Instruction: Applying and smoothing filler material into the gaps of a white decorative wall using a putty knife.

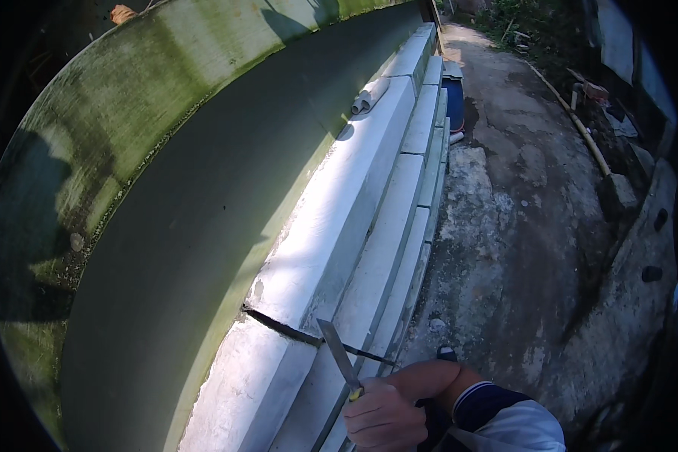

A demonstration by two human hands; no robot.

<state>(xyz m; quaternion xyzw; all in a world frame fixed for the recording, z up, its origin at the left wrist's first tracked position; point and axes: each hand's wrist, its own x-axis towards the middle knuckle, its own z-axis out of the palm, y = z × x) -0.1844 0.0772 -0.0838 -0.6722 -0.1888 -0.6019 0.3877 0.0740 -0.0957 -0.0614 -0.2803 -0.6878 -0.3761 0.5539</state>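
My right hand [384,416] comes in at the bottom, closed in a fist round the handle of a flat, narrow metal-bladed tool [339,354], much like a chisel. A bit of yellow shows where the blade meets the fist. The blade points up and slightly left, its tip over a dark gap [282,327] that runs across the pale stepped beams. On the near side of the gap lies one whitish beam [237,377]; a longer sunlit beam [320,215] stretches away beyond it. I cannot tell whether the blade touches the beams. My left hand is out of view.
A curved, mossy green wall [139,68] rises on the left above a dark smooth surface [181,211]. Grey curved pieces [370,96] rest on the beam's far part. A blue container [453,108] stands beside the beams. Along the right path [516,173] lies a long pole [576,124].
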